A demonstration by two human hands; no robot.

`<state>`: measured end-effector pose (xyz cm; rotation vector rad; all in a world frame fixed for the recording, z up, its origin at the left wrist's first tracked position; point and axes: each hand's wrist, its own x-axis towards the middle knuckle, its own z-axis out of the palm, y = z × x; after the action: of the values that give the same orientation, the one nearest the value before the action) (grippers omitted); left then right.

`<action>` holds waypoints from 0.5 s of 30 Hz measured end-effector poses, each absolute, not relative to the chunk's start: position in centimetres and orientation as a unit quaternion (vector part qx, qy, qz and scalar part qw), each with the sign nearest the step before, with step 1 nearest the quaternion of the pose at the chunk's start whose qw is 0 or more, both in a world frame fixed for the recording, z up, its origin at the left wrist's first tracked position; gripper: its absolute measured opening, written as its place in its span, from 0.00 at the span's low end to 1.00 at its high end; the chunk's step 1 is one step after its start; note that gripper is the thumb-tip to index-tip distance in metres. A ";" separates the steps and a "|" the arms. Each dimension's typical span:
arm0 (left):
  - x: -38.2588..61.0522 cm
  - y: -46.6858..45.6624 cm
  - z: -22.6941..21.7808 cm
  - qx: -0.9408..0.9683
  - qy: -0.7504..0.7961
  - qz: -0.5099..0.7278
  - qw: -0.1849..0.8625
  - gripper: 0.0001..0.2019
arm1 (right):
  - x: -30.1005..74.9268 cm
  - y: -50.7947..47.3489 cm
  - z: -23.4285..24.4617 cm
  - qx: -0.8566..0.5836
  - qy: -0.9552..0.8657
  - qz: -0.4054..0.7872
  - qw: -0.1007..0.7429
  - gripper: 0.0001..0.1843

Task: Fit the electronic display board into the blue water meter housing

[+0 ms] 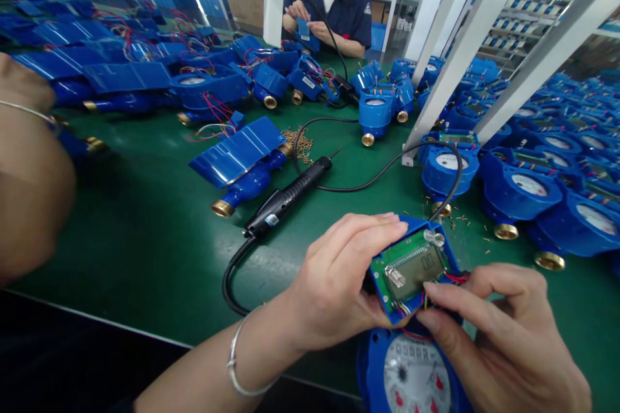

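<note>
My left hand [339, 277] grips the side of a blue plastic meter cover [411, 271], which has a green circuit board and an LCD panel [415, 266] facing up. My right hand [491, 329] pinches its lower right edge, close to thin coloured wires [426, 302]. A small clear part [434, 238] sits at the cover's top corner. Just below my hands lies a blue water meter [411, 374] with a round white dial, its lower part cut off by the frame. The wires' far ends are hidden behind my fingers.
A black electric screwdriver [285, 197] lies on the green work mat [145, 251], its cable looping right. Brass screws [298, 144] are scattered beyond it. Several blue water meters [527, 184] crowd the bench. A blurred arm [29, 174] intrudes at left; a co-worker [327, 6] sits opposite, behind white posts [465, 58].
</note>
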<state>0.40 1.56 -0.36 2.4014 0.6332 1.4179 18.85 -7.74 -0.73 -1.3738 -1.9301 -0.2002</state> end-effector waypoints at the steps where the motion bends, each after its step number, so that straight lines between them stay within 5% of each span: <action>1: 0.4 1.5 -0.3 0.830 0.222 0.491 0.144 0.31 | 18.8 -7.7 -0.7 -0.536 -0.754 -0.069 0.374 0.11; 15: 0.2 1.9 -0.4 0.847 0.193 0.458 0.187 0.31 | 19.8 -7.6 -0.3 -0.554 -0.754 0.072 0.345 0.03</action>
<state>0.25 1.94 -0.42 2.3849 0.5436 1.2880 19.81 -7.59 -0.29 -1.4384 -1.9583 0.1879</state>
